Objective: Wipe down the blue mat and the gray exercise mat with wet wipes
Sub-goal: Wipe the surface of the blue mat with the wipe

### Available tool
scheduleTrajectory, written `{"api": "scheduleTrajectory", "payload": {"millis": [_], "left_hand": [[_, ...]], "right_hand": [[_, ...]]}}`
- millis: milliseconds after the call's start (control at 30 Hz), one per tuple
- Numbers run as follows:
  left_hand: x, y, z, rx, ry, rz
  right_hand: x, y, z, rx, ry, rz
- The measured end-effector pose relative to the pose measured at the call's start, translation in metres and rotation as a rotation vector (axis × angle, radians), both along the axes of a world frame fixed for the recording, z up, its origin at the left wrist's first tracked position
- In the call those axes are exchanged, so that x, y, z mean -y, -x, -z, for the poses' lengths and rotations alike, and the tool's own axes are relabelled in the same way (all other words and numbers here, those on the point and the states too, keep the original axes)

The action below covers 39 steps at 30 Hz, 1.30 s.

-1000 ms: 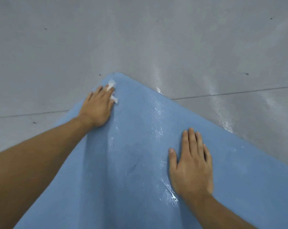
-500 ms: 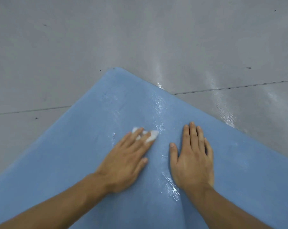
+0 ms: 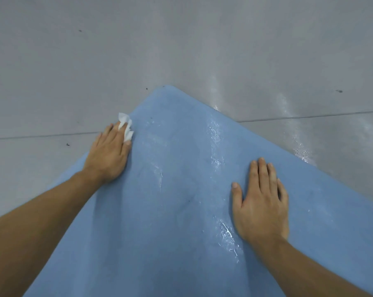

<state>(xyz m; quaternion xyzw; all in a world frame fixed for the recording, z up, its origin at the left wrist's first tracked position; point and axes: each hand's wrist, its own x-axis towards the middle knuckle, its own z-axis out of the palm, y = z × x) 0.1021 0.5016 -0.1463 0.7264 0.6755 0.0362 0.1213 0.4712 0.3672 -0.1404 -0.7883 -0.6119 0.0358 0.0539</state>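
Note:
The blue mat (image 3: 181, 211) lies on the floor with one corner pointing away from me. Wet streaks shine across its middle. My left hand (image 3: 109, 153) lies flat at the mat's left edge and presses a crumpled white wet wipe (image 3: 125, 127) under its straight fingers; most of the wipe sticks out beyond the fingertips. My right hand (image 3: 261, 200) rests flat on the right part of the mat, fingers straight and together, holding nothing. No gray exercise mat shows in this view.
Grey floor (image 3: 95, 61) surrounds the mat on the left, far and right sides, with thin seam lines and a few dark specks. Wet shiny patches lie on the floor (image 3: 301, 151) just beyond the mat's right edge.
My left hand has swept the wipe from the mat's middle, beside my right hand, out to the left edge. My right hand has stayed planted on the mat.

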Motion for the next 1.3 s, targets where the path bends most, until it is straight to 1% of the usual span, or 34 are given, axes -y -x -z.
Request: {"api": "scheduleTrajectory", "payload": {"millis": [67, 133, 267, 500, 567, 700, 900, 1100, 1300], "left_hand": [[-0.002, 0.01, 0.002, 0.004, 0.014, -0.09], [0.006, 0.001, 0.0, 0.038, -0.006, -0.099], [0.045, -0.037, -0.006, 0.095, -0.021, 0.147], [0.13, -0.117, -0.025, 0.064, -0.029, 0.545], [0.158, -0.129, -0.024, 0.037, 0.004, 0.603], [0.173, -0.125, -0.022, -0.065, 0.008, 0.628], [0.17, -0.125, -0.023, -0.114, 0.061, 0.582], [0.169, -0.126, -0.023, -0.066, 0.046, 0.543], [0.164, -0.124, -0.015, -0.034, 0.025, 0.562]], "right_hand": [[0.0, 0.0, 0.001, 0.001, -0.008, 0.004], [0.0, 0.0, 0.002, 0.003, -0.01, 0.001], [0.0, -0.001, 0.003, 0.003, -0.013, -0.003], [-0.001, -0.001, 0.004, 0.014, -0.018, -0.009], [-0.001, -0.002, 0.003, 0.011, -0.02, -0.009], [0.001, -0.002, 0.005, 0.012, -0.037, -0.01], [0.001, -0.002, 0.006, 0.0, -0.044, -0.037], [0.009, 0.002, 0.005, -0.05, 0.032, -0.09], [0.075, 0.052, 0.007, -0.042, -0.002, -0.117]]}}
